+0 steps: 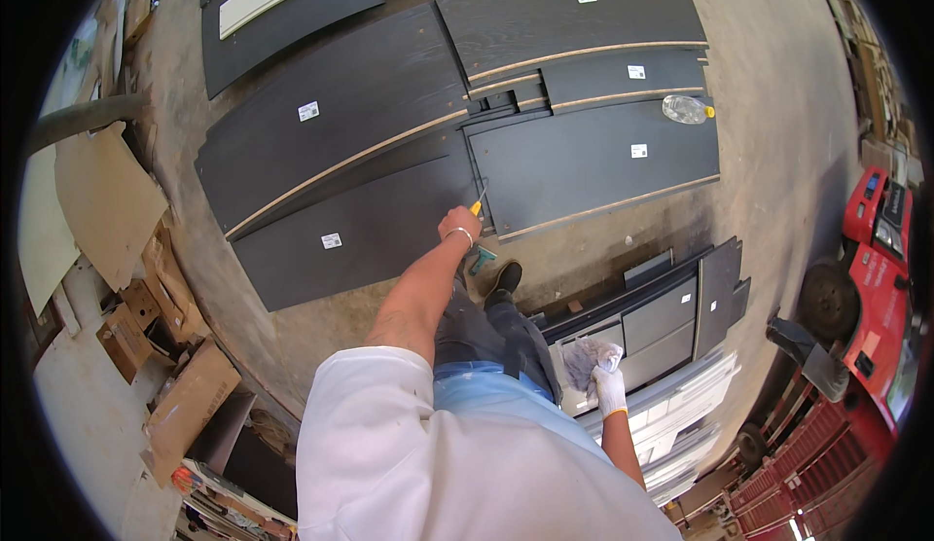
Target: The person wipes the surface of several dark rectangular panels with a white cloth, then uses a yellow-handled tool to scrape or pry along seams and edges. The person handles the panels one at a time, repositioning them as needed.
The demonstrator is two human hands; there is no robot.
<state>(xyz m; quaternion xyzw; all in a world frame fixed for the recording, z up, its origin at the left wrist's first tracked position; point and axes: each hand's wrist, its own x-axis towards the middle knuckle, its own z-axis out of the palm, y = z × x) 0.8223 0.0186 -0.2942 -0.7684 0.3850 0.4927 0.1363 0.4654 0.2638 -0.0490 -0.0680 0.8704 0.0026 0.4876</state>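
Note:
My bare left hand (459,222), with a band at the wrist, is closed around a yellow-handled tool (477,207). Its thin metal end points at the gap between two stacks of dark boards; I cannot make out the tip's exact shape. One dark board (365,230) lies under and left of this hand, another dark board (584,166) to its right. In a white knit glove, my right hand (610,388) grips a crumpled greyish rag (584,361) beside my hip. A teal T-shaped tool (482,261) rests on the floor near my shoe.
A clear bottle (686,110) with a yellow cap lies on the right-hand boards. More panels (662,322) are stacked right of my legs. Cardboard pieces (190,410) lean along the left side. A red vehicle (876,278) stands at the far right.

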